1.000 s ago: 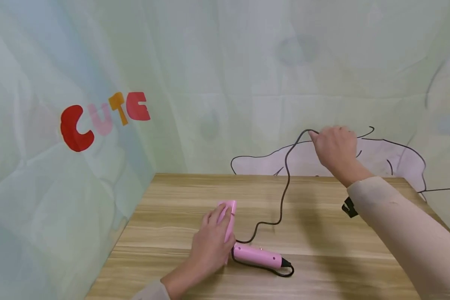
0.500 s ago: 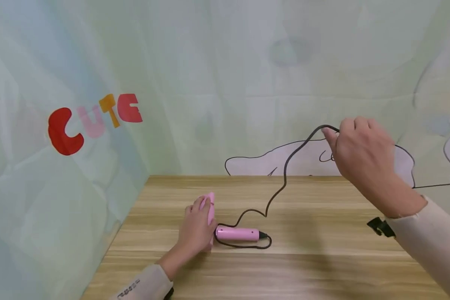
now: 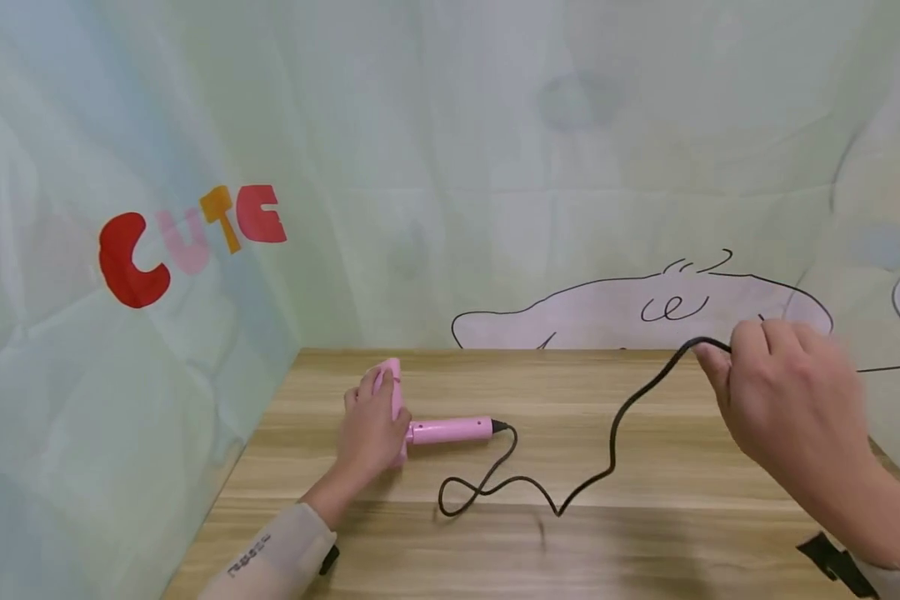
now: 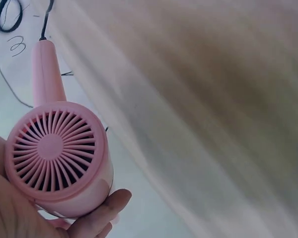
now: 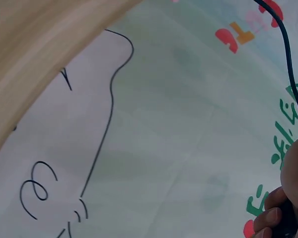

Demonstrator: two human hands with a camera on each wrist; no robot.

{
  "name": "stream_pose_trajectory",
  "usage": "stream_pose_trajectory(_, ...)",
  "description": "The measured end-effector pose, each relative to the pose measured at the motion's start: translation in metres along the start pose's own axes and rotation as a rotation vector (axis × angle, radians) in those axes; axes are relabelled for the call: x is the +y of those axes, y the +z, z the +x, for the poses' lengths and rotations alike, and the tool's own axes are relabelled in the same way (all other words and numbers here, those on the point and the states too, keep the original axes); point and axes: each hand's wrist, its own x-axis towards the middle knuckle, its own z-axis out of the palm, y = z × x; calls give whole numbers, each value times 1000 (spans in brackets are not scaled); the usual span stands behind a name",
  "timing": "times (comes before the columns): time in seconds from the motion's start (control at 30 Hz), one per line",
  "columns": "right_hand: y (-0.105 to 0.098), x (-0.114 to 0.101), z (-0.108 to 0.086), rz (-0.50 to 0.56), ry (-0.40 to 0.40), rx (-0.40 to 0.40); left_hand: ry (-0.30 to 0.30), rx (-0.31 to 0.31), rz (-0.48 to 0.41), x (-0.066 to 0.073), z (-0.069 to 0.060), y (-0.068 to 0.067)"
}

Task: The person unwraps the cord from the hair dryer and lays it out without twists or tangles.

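Note:
My left hand [image 3: 371, 429] grips the body of a pink hair dryer [image 3: 450, 431] at the left of the table, its handle pointing right. In the left wrist view, the round slotted grille of the hair dryer [image 4: 49, 146] faces the camera, and fingers curl round the barrel beneath it. A black cord [image 3: 615, 417] leaves the handle's end, makes a small loop near the tabletop and rises to my right hand [image 3: 798, 400]. That hand holds the cord above the table's right side. In the right wrist view, a black piece [image 5: 286, 220] shows within the curled fingers; its shape is mostly hidden.
The wooden table [image 3: 330, 542] ends against a pale printed cloth backdrop [image 3: 450, 167] at the back. More cloth with coloured letters [image 3: 135, 262] hangs at the left side. A black strap [image 3: 832, 562] is at the right wrist.
My right hand has moved right, then down, drawing the cord along. The hair dryer has shifted left and away in my left hand. The cord has come off the handle's side.

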Motion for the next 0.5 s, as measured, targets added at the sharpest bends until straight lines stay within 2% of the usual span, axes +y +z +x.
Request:
stream_pose_trajectory(0.13,16,10,-30,-13,26,-56,0,26,-6,2,2,-11)
stream_pose_trajectory(0.23,34,21,-50,-4,45,-61,0,38,-12,4,1,-19)
stream_pose_trajectory(0.5,66,55,-84,-55,67,-167,-6,39,-27,10,-6,-26)
